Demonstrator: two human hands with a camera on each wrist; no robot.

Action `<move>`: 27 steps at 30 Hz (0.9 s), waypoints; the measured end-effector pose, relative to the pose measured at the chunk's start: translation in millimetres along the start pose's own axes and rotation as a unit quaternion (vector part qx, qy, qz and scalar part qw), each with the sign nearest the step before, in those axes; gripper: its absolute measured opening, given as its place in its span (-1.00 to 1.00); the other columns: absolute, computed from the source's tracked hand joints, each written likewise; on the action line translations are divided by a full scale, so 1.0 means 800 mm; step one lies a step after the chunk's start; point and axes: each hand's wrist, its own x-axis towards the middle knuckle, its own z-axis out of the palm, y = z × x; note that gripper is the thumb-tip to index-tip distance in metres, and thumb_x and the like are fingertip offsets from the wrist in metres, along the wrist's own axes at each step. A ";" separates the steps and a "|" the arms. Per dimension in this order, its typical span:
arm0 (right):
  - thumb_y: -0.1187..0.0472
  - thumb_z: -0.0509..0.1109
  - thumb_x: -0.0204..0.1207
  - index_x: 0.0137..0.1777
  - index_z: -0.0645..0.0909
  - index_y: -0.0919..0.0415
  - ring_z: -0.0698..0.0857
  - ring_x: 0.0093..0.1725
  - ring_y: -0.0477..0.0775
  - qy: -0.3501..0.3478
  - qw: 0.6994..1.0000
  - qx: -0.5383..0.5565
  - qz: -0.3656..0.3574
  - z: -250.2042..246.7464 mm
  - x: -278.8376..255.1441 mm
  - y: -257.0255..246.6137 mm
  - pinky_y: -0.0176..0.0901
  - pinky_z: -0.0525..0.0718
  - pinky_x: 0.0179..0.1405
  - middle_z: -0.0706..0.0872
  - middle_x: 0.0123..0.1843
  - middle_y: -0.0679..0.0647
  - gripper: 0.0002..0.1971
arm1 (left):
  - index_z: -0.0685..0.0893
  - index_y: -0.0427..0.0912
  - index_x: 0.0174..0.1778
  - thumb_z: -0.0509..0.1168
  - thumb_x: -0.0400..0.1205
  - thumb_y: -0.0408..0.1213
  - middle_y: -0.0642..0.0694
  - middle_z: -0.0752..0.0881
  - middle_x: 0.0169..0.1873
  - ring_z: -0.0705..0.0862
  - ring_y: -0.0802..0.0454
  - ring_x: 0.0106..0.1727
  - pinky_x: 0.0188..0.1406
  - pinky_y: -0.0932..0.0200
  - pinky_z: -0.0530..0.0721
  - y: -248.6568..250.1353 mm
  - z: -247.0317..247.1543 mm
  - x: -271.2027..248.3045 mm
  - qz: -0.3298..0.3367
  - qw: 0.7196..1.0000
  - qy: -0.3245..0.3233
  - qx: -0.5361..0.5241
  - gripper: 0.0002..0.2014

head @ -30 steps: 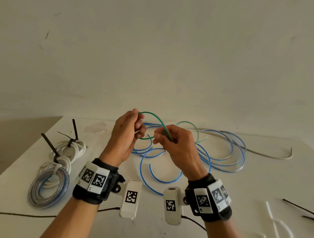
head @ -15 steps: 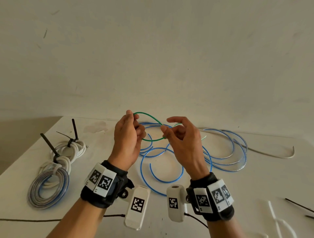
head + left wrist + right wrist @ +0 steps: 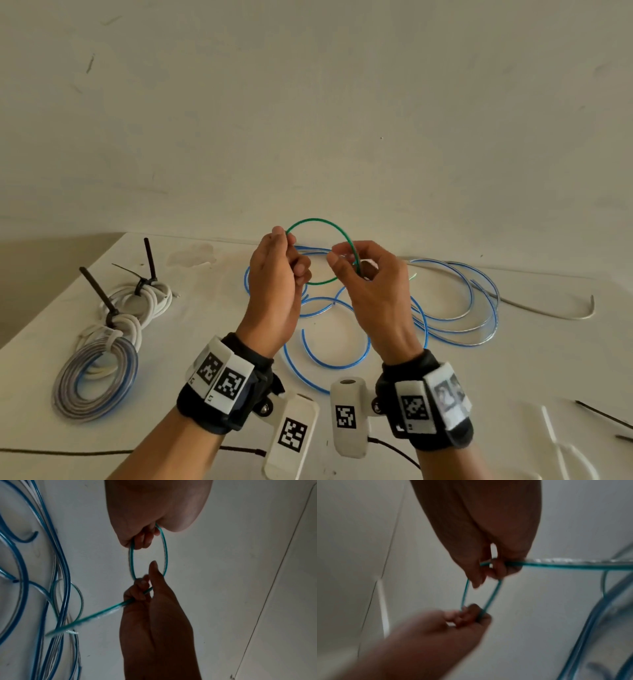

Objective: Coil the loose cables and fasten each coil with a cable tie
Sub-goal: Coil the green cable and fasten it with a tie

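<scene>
A thin green cable (image 3: 318, 221) forms one small loop in the air above the white table (image 3: 212, 342). My left hand (image 3: 287, 240) pinches the loop's left side. At the loop's right side my right hand (image 3: 349, 263) grips the cable with curled fingers. In the left wrist view the loop (image 3: 165, 555) hangs between my left hand (image 3: 145, 538) above and my right hand (image 3: 142, 591) below. From my right hand (image 3: 489, 568) the green tail (image 3: 556, 563) runs off toward the loose blue cable (image 3: 455, 318) on the table.
Two white coils (image 3: 150, 298) with black ties and a grey-blue coil (image 3: 96, 380) lie at the left. A grey cable (image 3: 548, 313) trails at the back right. Loose white ties (image 3: 551, 431) and a black tie (image 3: 603, 414) lie at the front right.
The green loop has grown and risen. My right hand, with fingers spread half a second ago, has closed on the cable at the loop's right side. My left hand kept its pinch.
</scene>
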 end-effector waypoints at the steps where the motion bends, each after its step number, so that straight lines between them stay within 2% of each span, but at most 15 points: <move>1: 0.13 0.61 0.54 0.02 0.72 0.07 0.56 -0.40 -0.11 0.040 0.999 -0.028 -0.019 0.003 -0.001 0.002 -0.35 0.53 -0.35 0.68 -0.25 0.08 -0.86 | 0.47 -0.15 -0.16 0.04 0.87 -0.14 0.07 0.29 -0.52 0.32 0.14 -0.50 -0.42 0.22 0.30 0.000 0.000 0.000 0.014 1.000 0.005 -0.002 -0.69; 3: 0.07 0.62 0.52 0.02 0.63 0.10 0.44 -0.44 -0.09 0.089 0.992 -0.068 -0.051 0.006 -0.002 0.002 -0.38 0.44 -0.40 0.55 -0.31 0.06 -0.76 | 0.46 -0.14 -0.19 0.04 0.87 -0.13 0.07 0.29 -0.51 0.30 0.13 -0.48 -0.42 0.22 0.31 0.002 0.000 0.001 0.040 0.999 0.020 -0.011 -0.68; 5: 0.00 0.61 0.52 0.00 0.60 0.12 0.45 -0.45 -0.05 0.072 0.993 -0.079 -0.044 0.006 -0.002 0.001 -0.32 0.45 -0.43 0.59 -0.38 0.14 -0.71 | 0.44 -0.13 -0.20 0.04 0.87 -0.13 0.07 0.29 -0.50 0.29 0.12 -0.47 -0.42 0.23 0.31 0.004 0.000 0.001 0.061 0.998 0.028 -0.018 -0.67; 7: -0.06 0.58 0.52 -0.02 0.62 0.09 0.58 -0.45 -0.04 0.033 0.997 -0.070 -0.022 0.008 -0.002 0.002 -0.22 0.55 -0.42 0.70 -0.38 0.12 -0.72 | 0.43 -0.12 -0.21 0.03 0.87 -0.13 0.07 0.28 -0.49 0.27 0.13 -0.46 -0.43 0.24 0.31 0.006 0.001 -0.002 0.068 0.997 0.024 -0.029 -0.67; 9: 0.00 0.59 0.53 -0.01 0.68 0.07 0.76 -0.33 0.05 0.018 0.999 -0.037 -0.014 0.010 -0.002 0.003 -0.10 0.70 -0.35 0.83 -0.28 0.05 -0.79 | 0.44 -0.12 -0.20 0.02 0.87 -0.12 0.08 0.30 -0.50 0.28 0.13 -0.46 -0.42 0.24 0.31 0.005 0.002 -0.005 0.056 0.997 0.016 -0.048 -0.67; 11: 0.14 0.61 0.54 0.02 0.75 0.11 0.79 -0.30 -0.06 0.022 1.000 0.013 -0.011 0.010 -0.002 0.001 -0.22 0.70 -0.37 0.87 -0.21 -0.03 -0.86 | 0.45 -0.12 -0.18 0.02 0.87 -0.12 0.09 0.32 -0.51 0.33 0.13 -0.46 -0.39 0.23 0.35 0.005 0.004 -0.007 0.045 0.997 0.013 -0.058 -0.68; 13: 0.22 0.61 0.54 0.07 0.78 0.16 0.71 -0.38 -0.18 0.010 0.999 0.044 -0.012 0.007 -0.002 -0.001 -0.36 0.64 -0.36 0.87 -0.22 -0.05 -0.85 | 0.46 -0.13 -0.17 0.02 0.87 -0.14 0.09 0.36 -0.52 0.39 0.11 -0.44 -0.30 0.20 0.43 0.004 0.005 -0.006 0.043 0.998 0.009 -0.042 -0.68; 16: 0.20 0.57 0.58 0.05 0.81 0.02 0.44 -0.50 -0.15 -0.003 0.999 0.030 -0.025 0.002 0.000 -0.001 -0.29 0.50 -0.46 0.81 -0.30 -0.12 -0.90 | 0.55 -0.19 -0.10 0.03 0.87 -0.21 0.03 0.49 -0.47 0.56 0.07 -0.37 -0.08 0.06 0.63 -0.002 0.003 -0.005 0.051 0.998 -0.029 0.031 -0.71; 18: 0.19 0.51 0.63 0.05 0.82 0.01 0.33 -0.52 -0.10 0.010 0.999 0.015 -0.030 -0.004 0.005 0.002 -0.23 0.38 -0.51 0.66 -0.46 -0.13 -0.91 | 0.67 -0.26 0.07 0.05 0.86 -0.27 -0.08 0.63 -0.32 0.71 0.07 -0.24 -0.07 0.07 0.75 0.000 -0.003 -0.004 0.076 0.988 -0.077 0.107 -0.72; 19: 0.19 0.50 0.64 0.04 0.83 0.00 0.32 -0.50 -0.09 0.015 0.999 0.013 -0.031 -0.007 0.007 0.003 -0.21 0.36 -0.49 0.59 -0.49 -0.06 -0.91 | 0.70 -0.25 0.17 0.07 0.86 -0.25 -0.11 0.69 -0.25 0.76 0.05 -0.19 -0.09 0.09 0.78 0.002 -0.006 -0.003 0.094 0.980 -0.106 0.141 -0.70; 21: 0.17 0.49 0.64 0.00 0.83 -0.08 0.43 -0.39 0.00 0.017 0.999 0.013 -0.032 -0.016 0.012 0.003 -0.14 0.44 -0.36 0.65 -0.38 0.26 -0.88 | 0.74 -0.18 0.26 0.15 0.81 -0.14 -0.12 0.75 -0.21 0.80 -0.02 -0.17 -0.14 0.13 0.80 0.013 -0.011 -0.004 0.125 0.958 -0.167 0.196 -0.69; 22: 0.15 0.50 0.64 0.00 0.83 -0.12 0.49 -0.33 0.05 0.014 0.999 0.009 -0.033 -0.020 0.014 0.003 -0.09 0.49 -0.29 0.72 -0.28 0.31 -0.88 | 0.76 -0.15 0.28 0.22 0.76 -0.08 -0.11 0.77 -0.19 0.81 -0.05 -0.17 -0.16 0.12 0.81 0.018 -0.012 -0.004 0.135 0.947 -0.188 0.221 -0.68; 24: 0.15 0.50 0.64 0.03 0.84 -0.10 0.54 -0.31 0.15 -0.004 0.999 -0.012 -0.035 -0.027 0.015 0.002 0.02 0.54 -0.28 0.80 -0.20 0.27 -0.88 | 0.76 -0.12 0.31 0.37 0.64 -0.05 -0.09 0.81 -0.14 0.83 -0.06 -0.15 -0.16 0.05 0.85 0.023 -0.015 -0.002 0.138 0.933 -0.204 0.264 -0.63; 26: 0.17 0.51 0.63 0.05 0.85 -0.04 0.61 -0.32 0.31 -0.038 0.997 -0.050 -0.042 -0.034 0.017 0.002 0.13 0.61 -0.29 0.83 -0.22 0.14 -0.89 | 0.77 -0.14 0.30 0.47 0.59 -0.11 -0.05 0.83 -0.11 0.83 -0.06 -0.12 -0.20 0.06 0.85 0.026 -0.020 0.003 0.140 0.923 -0.205 0.294 -0.62; 27: 0.17 0.52 0.62 0.05 0.85 -0.02 0.66 -0.27 0.33 -0.060 0.994 -0.072 -0.047 -0.037 0.017 0.001 0.12 0.65 -0.25 0.84 -0.22 0.06 -0.89 | 0.78 -0.15 0.27 0.49 0.59 -0.16 -0.04 0.83 -0.12 0.83 -0.05 -0.11 -0.23 0.08 0.85 0.027 -0.023 0.006 0.143 0.918 -0.206 0.308 -0.66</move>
